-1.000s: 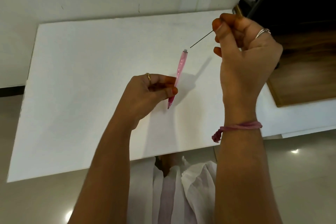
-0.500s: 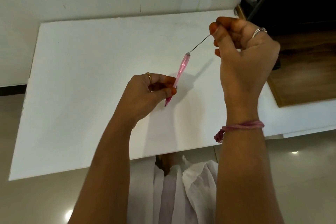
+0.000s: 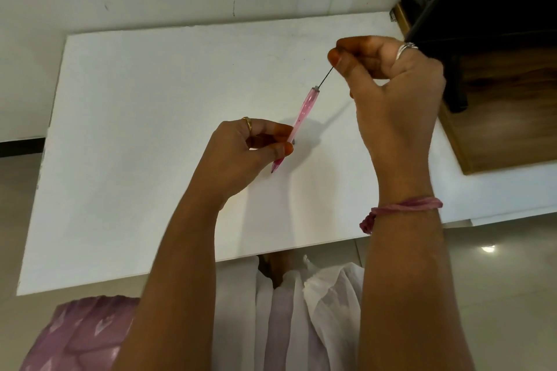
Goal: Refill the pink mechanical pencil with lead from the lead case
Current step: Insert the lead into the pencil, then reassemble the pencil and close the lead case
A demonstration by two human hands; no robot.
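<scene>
— One lead (image 3: 326,78), and most of it is inside the pink mechanical pencil (image 3: 299,125) now; a second ago it hung clear of the open top.

— So the feed is nearly done?

— I'd judge so. The right hand (image 3: 388,93) has its fingers pinched on the short stub; the left hand (image 3: 241,156) clamps the barrel low, tip down over the white counter (image 3: 144,117).

— The pencil?

— Translucent pink, tilted, cap off.
</scene>
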